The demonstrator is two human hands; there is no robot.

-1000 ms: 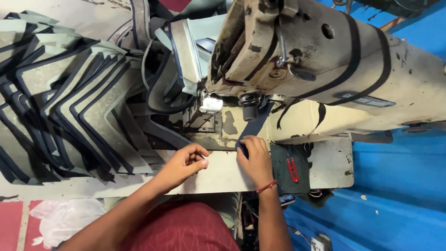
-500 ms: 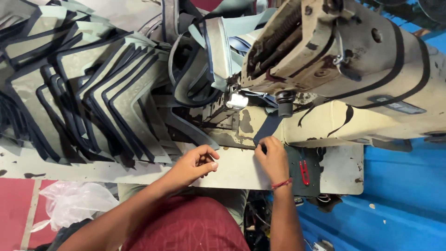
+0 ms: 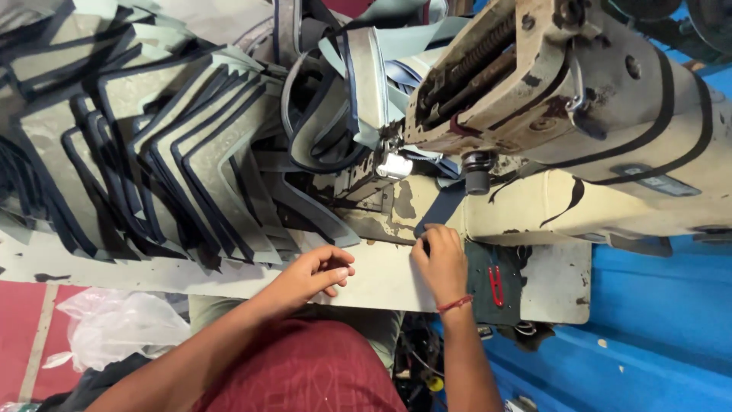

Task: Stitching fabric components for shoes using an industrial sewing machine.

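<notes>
My right hand point(image 3: 441, 259) rests on the pale sewing table point(image 3: 381, 286), its fingertips pinching the lower end of a dark blue strip point(image 3: 444, 204) that runs up toward the needle area point(image 3: 393, 164) of a cream industrial sewing machine point(image 3: 595, 114). To the left, my left hand point(image 3: 316, 271) lies on the table with its fingers curled in and nothing visible in it. Just beyond that hand is the nearest grey fabric piece with dark blue edging point(image 3: 305, 210).
A big fanned pile of grey pieces with dark edging point(image 3: 152, 152) covers the table's left side. Red thread snips point(image 3: 496, 284) lie on a dark pad right of my right hand. A clear plastic bag point(image 3: 114, 328) sits below left, with blue flooring point(image 3: 656, 336) on the right.
My head has moved, so the machine and pile sit further right in view. Both hands stay at the table's front edge, and my right hand still holds the strip's end.
</notes>
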